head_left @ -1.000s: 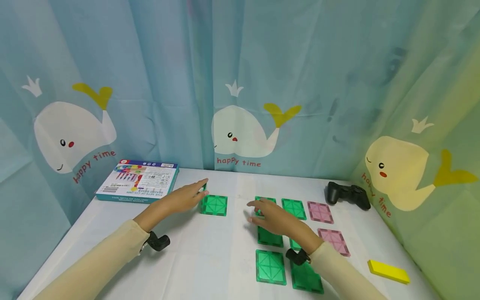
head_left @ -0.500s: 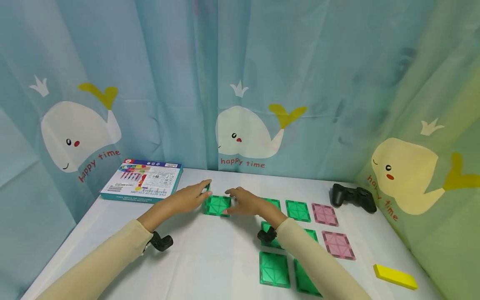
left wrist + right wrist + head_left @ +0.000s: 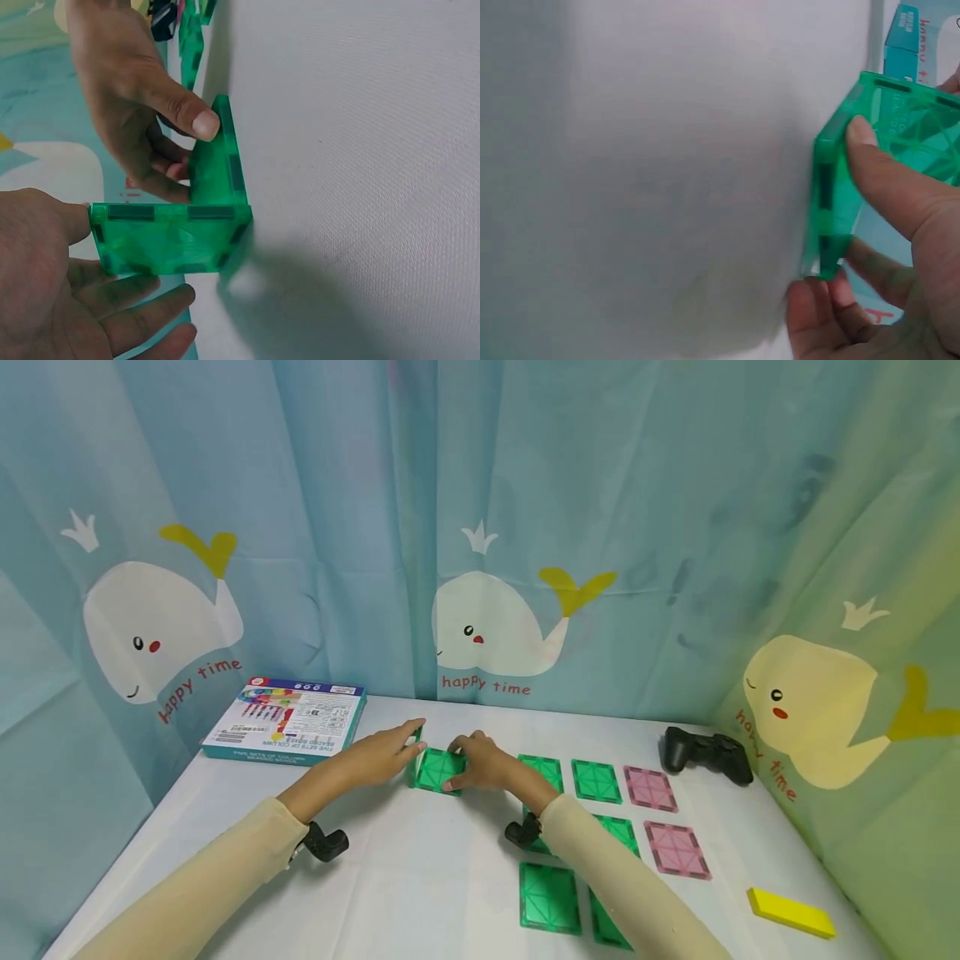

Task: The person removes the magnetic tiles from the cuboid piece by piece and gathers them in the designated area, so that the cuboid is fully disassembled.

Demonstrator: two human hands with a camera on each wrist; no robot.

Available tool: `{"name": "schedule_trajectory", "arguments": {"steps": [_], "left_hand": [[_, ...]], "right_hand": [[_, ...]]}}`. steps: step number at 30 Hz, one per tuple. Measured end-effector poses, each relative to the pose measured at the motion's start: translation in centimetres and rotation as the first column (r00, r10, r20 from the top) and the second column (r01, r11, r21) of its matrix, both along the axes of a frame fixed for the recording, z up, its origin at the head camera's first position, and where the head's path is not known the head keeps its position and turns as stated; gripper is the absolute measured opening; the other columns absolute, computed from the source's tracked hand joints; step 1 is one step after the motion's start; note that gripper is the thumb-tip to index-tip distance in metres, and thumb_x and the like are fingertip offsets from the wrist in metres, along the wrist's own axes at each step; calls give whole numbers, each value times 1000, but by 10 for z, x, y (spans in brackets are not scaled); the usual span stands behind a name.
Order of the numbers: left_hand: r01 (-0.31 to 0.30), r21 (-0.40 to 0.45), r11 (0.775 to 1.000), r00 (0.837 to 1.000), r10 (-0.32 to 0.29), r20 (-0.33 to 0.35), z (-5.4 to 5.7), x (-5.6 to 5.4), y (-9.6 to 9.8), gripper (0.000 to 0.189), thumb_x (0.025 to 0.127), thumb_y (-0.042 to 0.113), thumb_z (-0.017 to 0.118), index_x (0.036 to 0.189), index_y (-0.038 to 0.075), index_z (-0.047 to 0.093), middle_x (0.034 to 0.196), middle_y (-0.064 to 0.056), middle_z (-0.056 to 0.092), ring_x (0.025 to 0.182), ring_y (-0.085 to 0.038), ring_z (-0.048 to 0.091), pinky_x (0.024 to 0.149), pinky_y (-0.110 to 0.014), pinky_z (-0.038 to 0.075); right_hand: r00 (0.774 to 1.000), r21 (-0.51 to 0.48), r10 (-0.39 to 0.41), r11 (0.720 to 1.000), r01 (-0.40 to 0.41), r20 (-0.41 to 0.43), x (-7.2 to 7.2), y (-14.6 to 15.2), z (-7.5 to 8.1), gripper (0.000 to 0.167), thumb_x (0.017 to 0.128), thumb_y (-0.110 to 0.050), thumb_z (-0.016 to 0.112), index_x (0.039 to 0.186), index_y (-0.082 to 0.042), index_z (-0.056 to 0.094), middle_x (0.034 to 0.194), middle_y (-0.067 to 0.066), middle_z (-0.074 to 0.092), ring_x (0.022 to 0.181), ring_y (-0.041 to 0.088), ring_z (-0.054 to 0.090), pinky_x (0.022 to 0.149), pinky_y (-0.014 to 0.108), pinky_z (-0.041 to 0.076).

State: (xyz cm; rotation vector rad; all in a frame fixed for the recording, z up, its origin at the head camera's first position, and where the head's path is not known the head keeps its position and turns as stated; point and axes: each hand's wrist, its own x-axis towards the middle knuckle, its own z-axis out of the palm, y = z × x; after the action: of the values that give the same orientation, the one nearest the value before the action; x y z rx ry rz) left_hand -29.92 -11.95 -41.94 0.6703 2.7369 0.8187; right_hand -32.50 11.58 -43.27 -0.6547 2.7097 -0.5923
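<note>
My left hand (image 3: pixel 377 755) holds a green translucent magnetic tile (image 3: pixel 166 238) that stands on edge, its thumb at one corner and its fingers along the far side. A second green magnetic tile (image 3: pixel 436 768) lies right beside it, and the two meet along an edge, as the left wrist view shows. This second tile is gripped by my right hand (image 3: pixel 486 763). In the right wrist view the right thumb (image 3: pixel 889 176) lies on the tile's face, with the other fingers around its far edge and partly hidden.
Several green tiles (image 3: pixel 549 897) lie in rows on the right, partly under the right sleeve. Two pink tiles (image 3: pixel 677 850), a black game controller (image 3: pixel 707 755) and a yellow block (image 3: pixel 791 912) are farther right. A boxed set (image 3: pixel 285 722) lies at the back left, before a curtain.
My right hand has moved left from above the rows of green tiles and taken hold of the flat green tile, which is now slightly turned. My left hand stays at the upright tile.
</note>
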Motion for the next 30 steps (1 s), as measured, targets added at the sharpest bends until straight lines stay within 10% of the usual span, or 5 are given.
{"name": "schedule_trajectory", "arguments": {"steps": [9, 30], "left_hand": [[2, 14, 1000, 1000, -1, -9, -2, -2, 0, 62, 116, 38, 39, 167, 4, 25, 165, -22, 40, 152, -41, 40, 124, -58, 34], [4, 12, 1000, 1000, -4, 5, -1, -2, 0, 62, 117, 37, 37, 167, 4, 23, 166, -24, 37, 153, -42, 37, 125, -60, 32]], "right_hand": [[989, -221, 53, 972, -83, -139, 5, 10, -11, 47, 96, -18, 81, 139, -11, 62, 117, 15, 56, 94, 20, 60, 84, 36, 55], [956, -420, 10, 897, -139, -294, 20, 29, -3, 35, 101, -9, 72, 136, -11, 72, 102, 8, 65, 96, 26, 73, 82, 29, 61]]}}
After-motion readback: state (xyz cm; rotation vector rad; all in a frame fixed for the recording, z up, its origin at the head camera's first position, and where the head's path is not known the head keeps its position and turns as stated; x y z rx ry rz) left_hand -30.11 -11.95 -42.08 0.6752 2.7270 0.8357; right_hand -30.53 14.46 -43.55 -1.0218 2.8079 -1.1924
